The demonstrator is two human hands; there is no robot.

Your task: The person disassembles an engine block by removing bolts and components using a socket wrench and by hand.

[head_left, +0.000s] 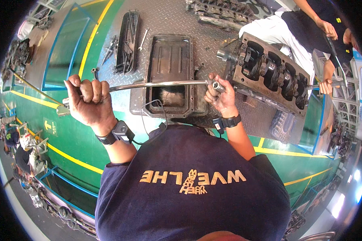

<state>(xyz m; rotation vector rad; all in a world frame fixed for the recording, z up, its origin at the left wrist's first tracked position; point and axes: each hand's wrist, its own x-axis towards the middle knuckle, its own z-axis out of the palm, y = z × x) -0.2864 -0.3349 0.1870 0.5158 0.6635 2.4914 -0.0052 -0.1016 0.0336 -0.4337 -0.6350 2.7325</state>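
Observation:
A long chrome wrench bar point(157, 84) spans between my two hands, above the near part of a dark oil pan. My left hand point(91, 102) is closed around its left end. A small bolt point(95, 72) stands up by the fingers of that hand; whether they grip it I cannot tell. My right hand point(222, 96) closes its fingers around the bar's right end, where a shiny socket point(217, 86) shows. The oil pan point(149, 72) lies on the metal-plate table beyond. To the right, an engine block point(238, 72) rests with its crankshaft point(271, 70) exposed.
A long narrow tray point(119, 60) of bolts and a combination wrench point(143, 39) lie beyond my left hand. At right, another person's hand point(326, 86) holds a tool at the block's end, their other hand point(328, 30) a long bar. Engine parts point(219, 14) sit at the back.

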